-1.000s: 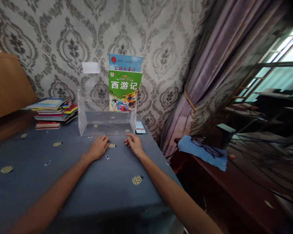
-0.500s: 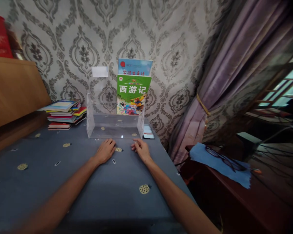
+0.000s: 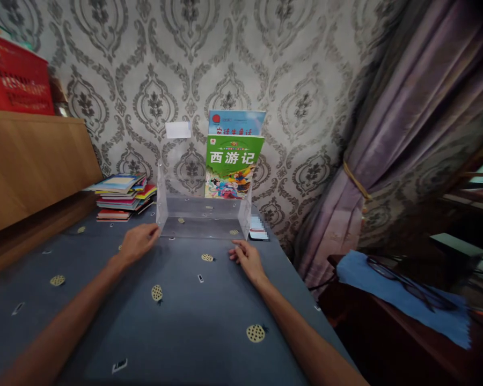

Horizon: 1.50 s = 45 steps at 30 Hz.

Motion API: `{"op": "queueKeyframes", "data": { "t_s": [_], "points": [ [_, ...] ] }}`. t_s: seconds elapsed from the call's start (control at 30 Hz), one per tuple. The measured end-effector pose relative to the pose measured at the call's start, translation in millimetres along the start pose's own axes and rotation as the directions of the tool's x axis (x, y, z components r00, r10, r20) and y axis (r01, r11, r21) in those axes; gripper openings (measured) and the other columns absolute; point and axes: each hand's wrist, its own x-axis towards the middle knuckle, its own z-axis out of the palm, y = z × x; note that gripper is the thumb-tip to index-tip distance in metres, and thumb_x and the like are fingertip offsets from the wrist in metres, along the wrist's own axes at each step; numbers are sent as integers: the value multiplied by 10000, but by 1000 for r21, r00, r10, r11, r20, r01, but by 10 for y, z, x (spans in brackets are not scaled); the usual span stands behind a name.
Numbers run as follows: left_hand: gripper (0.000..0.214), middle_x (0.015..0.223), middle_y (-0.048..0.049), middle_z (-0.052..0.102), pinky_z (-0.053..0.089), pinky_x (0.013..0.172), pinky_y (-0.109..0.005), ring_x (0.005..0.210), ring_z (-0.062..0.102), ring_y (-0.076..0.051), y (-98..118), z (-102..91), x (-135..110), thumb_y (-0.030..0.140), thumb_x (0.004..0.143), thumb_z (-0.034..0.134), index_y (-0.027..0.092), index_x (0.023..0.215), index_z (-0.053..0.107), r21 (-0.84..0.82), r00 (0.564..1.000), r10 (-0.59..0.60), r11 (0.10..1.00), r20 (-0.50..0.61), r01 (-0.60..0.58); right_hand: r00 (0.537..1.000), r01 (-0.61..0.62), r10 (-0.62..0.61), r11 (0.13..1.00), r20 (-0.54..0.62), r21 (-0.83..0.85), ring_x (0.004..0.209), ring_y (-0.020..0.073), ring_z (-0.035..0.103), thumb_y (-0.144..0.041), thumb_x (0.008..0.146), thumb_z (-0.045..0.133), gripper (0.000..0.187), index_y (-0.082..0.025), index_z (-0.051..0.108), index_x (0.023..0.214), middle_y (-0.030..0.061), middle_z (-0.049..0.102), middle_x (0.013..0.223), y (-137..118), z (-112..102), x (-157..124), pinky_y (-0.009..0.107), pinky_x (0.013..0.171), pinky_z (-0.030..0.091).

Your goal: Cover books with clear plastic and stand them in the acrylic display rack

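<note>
A clear acrylic book stand (image 3: pixel 203 214) stands on the blue-grey tablecloth (image 3: pixel 185 311) against the wall. Two books stand upright in its right side: a green one (image 3: pixel 232 169) in front, a blue one (image 3: pixel 236 123) behind. My left hand (image 3: pixel 139 242) hovers near the stand's front left corner, fingers loosely curled, holding nothing. My right hand (image 3: pixel 247 257) rests flat on the cloth just in front of the stand's right end, fingers stretched out and empty.
A stack of colourful books (image 3: pixel 121 195) lies left of the stand. A wooden headboard (image 3: pixel 32 166) rises at far left with a red box (image 3: pixel 16 75) on top. Purple curtain (image 3: pixel 386 161) hangs right; glasses (image 3: pixel 410 281) lie on a blue cloth (image 3: pixel 398 297) on the dark side table.
My left hand has moved left across the cloth, away from the right hand and toward the stand's left corner. The view has swung leftward. My right hand has barely moved.
</note>
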Motion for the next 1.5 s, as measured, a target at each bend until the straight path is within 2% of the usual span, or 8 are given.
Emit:
{"op": "queueKeyframes", "data": {
  "t_s": [0.13, 0.27, 0.43, 0.6, 0.8, 1.1, 1.37, 1.5],
  "points": [
    [289, 1120, -133, 689, 481, 875, -334, 1057, 617, -263, -665, -349, 301, 292, 962, 382, 164, 1088, 609, 246, 964, -254, 932, -82, 266, 1000, -10, 10, 1000, 23, 0, 655, 179, 714, -338, 819, 536, 325, -176, 675, 1063, 51, 754, 777, -27, -18, -12, 274, 578, 535],
    [423, 1300, -270, 574, 486, 921, -491, 1208, 525, -386, -1011, -548, 589, 283, 944, 400, 27, 1268, 494, 345, 922, -376, 857, -86, 382, 999, -35, 35, 999, 24, 3, 674, 188, 714, -372, 820, 545, 351, -173, 674, 1080, 61, 758, 800, -41, -31, -24, 282, 575, 535],
    [443, 1415, -285, 486, 396, 1030, -593, 1361, 383, -387, -1153, -561, 871, 226, 973, 339, -1, 1347, 409, 365, 938, -342, 866, -65, 341, 999, -34, 34, 999, 17, -5, 663, 188, 707, -419, 824, 550, 376, -173, 678, 1078, 69, 759, 799, -14, -37, -33, 287, 571, 527],
    [459, 1482, -275, 448, 286, 1074, -671, 1439, 282, -396, -1289, -491, 1167, 185, 1001, 239, 25, 1393, 415, 408, 961, -276, 880, 23, 243, 1000, -26, 26, 999, 12, -23, 680, 188, 705, -487, 832, 552, 421, -175, 682, 1083, 69, 756, 809, -29, -41, -60, 291, 584, 527],
    [481, 1353, -255, 584, 307, 1007, -703, 1236, 538, -391, -1402, -514, 1350, 189, 1009, 196, 74, 1391, 465, 440, 953, -262, 881, 154, 172, 999, -47, 47, 998, 20, -29, 684, 191, 698, -523, 844, 557, 437, -176, 687, 1076, 67, 752, 813, -86, -47, -80, 302, 593, 534],
    [509, 1326, -225, 627, 377, 978, -641, 1162, 606, -360, -1361, -712, 1131, 145, 1001, 181, 102, 1429, 453, 467, 936, -251, 877, 245, 113, 999, -31, 32, 999, 30, -35, 688, 200, 708, -517, 824, 554, 423, -177, 689, 1037, 71, 754, 808, -68, -37, -59, 314, 601, 540],
    [494, 1290, -187, 661, 446, 953, -569, 1115, 643, -347, -1119, -799, 650, 225, 1021, 211, 131, 1435, 464, 489, 937, -229, 869, 263, 75, 999, -3, 6, 998, 43, -56, 686, 193, 721, -439, 842, 533, 369, -178, 693, 1047, 67, 764, 812, -48, -35, -41, 308, 615, 558],
    [524, 1323, -193, 644, 511, 874, -479, 1137, 642, -361, -1037, -765, 340, 218, 995, 243, 126, 1469, 445, 485, 936, -221, 872, 272, 65, 999, 21, -18, 997, 34, -76, 668, 188, 724, -390, 847, 535, 324, -181, 701, 1031, 58, 767, 794, -34, -33, -30, 297, 603, 561]
  ]
}}
